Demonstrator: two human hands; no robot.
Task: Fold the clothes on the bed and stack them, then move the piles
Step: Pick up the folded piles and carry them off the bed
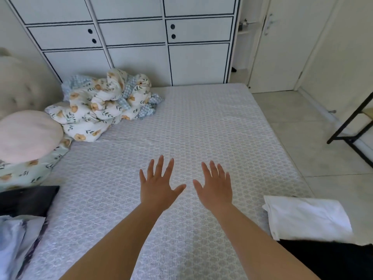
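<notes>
Nearest, a folded white cloth (306,217) is lying at the right edge of the grey patterned mattress (201,122), over something black (333,259); it is looking light and limp, best lifted from beneath with both palms. Opposite, a dark garment (26,200) and a pale blue crumpled one (18,239) are waiting at the left edge, likely soft too. Between, the left hand (158,186) and right hand (215,188) are hovering with fingers spread, holding nothing. Farthest, a floral quilt (105,104) is sitting bunched.
</notes>
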